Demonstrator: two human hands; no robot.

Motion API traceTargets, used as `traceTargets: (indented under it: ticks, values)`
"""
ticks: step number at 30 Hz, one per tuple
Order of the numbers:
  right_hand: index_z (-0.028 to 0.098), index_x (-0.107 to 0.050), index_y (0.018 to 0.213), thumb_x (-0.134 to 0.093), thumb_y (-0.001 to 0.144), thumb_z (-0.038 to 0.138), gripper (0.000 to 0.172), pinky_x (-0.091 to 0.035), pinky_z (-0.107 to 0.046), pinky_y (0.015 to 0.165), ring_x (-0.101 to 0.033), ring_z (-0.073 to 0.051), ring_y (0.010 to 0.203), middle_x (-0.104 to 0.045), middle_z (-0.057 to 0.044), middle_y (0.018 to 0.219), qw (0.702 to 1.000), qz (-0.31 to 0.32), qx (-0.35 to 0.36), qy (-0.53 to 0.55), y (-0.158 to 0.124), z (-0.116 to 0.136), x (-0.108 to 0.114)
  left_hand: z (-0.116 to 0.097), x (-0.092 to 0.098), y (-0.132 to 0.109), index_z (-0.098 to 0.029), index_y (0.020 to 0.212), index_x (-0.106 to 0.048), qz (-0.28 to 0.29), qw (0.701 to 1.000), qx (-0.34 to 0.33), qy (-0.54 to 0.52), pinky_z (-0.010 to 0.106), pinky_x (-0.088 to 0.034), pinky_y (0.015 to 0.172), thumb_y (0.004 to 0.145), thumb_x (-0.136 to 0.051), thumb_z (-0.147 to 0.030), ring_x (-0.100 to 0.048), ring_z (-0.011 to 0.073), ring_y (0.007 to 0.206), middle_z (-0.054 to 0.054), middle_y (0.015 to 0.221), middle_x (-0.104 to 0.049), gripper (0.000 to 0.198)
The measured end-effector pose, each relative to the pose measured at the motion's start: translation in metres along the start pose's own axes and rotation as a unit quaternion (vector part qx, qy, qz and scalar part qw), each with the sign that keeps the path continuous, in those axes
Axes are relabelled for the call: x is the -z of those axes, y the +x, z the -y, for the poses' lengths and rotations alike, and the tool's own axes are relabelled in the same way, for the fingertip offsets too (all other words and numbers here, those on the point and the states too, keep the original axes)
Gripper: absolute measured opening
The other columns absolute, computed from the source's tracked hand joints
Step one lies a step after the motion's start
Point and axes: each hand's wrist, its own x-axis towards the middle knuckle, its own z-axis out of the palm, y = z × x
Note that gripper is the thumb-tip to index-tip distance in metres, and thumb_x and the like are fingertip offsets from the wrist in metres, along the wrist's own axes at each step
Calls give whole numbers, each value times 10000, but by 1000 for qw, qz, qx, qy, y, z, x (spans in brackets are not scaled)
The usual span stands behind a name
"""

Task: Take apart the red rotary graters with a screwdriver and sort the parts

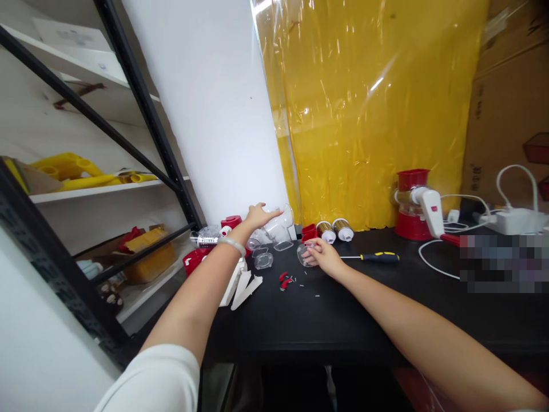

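My left hand (258, 215) reaches far over the black table (326, 320). Its fingers are spread on the top of a clear plastic container (281, 230) that stands by the white wall. My right hand (322, 256) is closed round a small clear plastic part (303, 253) lying on the table. More clear plastic pieces (262, 258) lie between the two hands. Small red bits (285, 280) and tiny screws are scattered in front of the right hand. A screwdriver with a black and yellow handle (379, 257) lies just right of that hand.
A red and white hand-crank appliance (415, 205) stands at the back right, with two metal drums (337, 230) and a red part (308, 232) left of it. White cables and a power strip (517, 220) lie at the far right. A black shelf rack (141, 171) holds yellow parts on the left.
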Motion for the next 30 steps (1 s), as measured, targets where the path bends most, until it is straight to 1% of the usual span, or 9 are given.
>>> traceTargets:
  ticks: [2, 4, 6, 9, 15, 18, 23, 27, 30]
  values:
    - [196, -541, 990, -634, 796, 250, 222, -534, -221, 509, -687, -128, 559, -688, 17, 672, 1000, 1, 2, 0, 0, 0, 0, -4, -7, -4, -147, 1377, -480, 6, 1000, 11, 13, 418, -489, 899, 654, -594, -775, -644, 343, 1041, 229, 1370, -462, 965]
    - [198, -541, 986, -642, 793, 260, 226, -538, -227, 517, -687, -129, 560, -689, 17, 673, 1000, 1, 4, -1, 0, -1, -1, -9, -17, -12, -190, 1407, -452, -6, 999, 5, 38, 464, -435, 976, 692, -551, -769, -556, 399, 1181, 223, 1409, -412, 926]
    - [198, -544, 991, -655, 786, 274, 245, -540, -234, 521, -688, -133, 561, -690, 17, 672, 1000, 2, 7, -4, 0, -1, -1, -13, -28, -20, -227, 1447, -396, -27, 995, -5, 94, 500, -399, 1000, 750, -469, -761, -484, 428, 1244, 211, 1372, -447, 881]
    - [199, -548, 992, -666, 781, 288, 258, -539, -241, 516, -689, -137, 554, -692, 18, 669, 1000, 4, 8, -11, 0, -2, -1, -18, -43, -23, -250, 1467, -367, -35, 984, 12, 172, 518, -405, 965, 809, -350, -743, -494, 429, 1212, 215, 1308, -490, 822]
    - [198, -542, 979, -642, 803, 263, 212, -547, -241, 526, -698, -138, 564, -695, 17, 669, 1000, 6, 7, -18, 1, -3, -2, -24, -62, -5, -226, 1391, -486, 4, 978, 51, 203, 510, -430, 906, 802, -398, -714, -521, 403, 1159, 242, 1315, -494, 770]
    - [195, -547, 989, -632, 816, 257, 202, -541, -229, 520, -689, -126, 553, -686, 23, 663, 1000, 7, 6, -18, 1, -3, -2, -27, -66, 1, -206, 1312, -561, 19, 973, 45, 225, 497, -436, 894, 802, -422, -703, -468, 400, 1209, 235, 1295, -538, 726]
    - [191, -554, 980, -645, 816, 242, 195, -536, -223, 513, -686, -125, 549, -689, 21, 665, 1000, 11, 2, -18, 0, -3, -2, -30, -65, 5, -164, 1274, -590, 26, 963, 46, 265, 505, -415, 889, 803, -429, -702, -451, 402, 1207, 244, 1264, -574, 733]
    - [193, -560, 982, -650, 807, 213, 198, -536, -218, 509, -691, -129, 557, -699, 15, 674, 1000, 16, 2, -15, -1, -1, -2, -31, -63, 5, -101, 1250, -607, 16, 951, 38, 305, 544, -356, 926, 816, -450, -667, -396, 434, 1237, 286, 1321, -520, 730]
    - [195, -565, 979, -636, 816, 200, 178, -534, -205, 504, -689, -120, 554, -695, 22, 670, 1000, 17, 4, -12, -1, -1, -2, -30, -61, 4, -119, 1254, -609, 13, 946, 15, 324, 546, -319, 970, 830, -483, -609, -353, 415, 1269, 268, 1386, -475, 660]
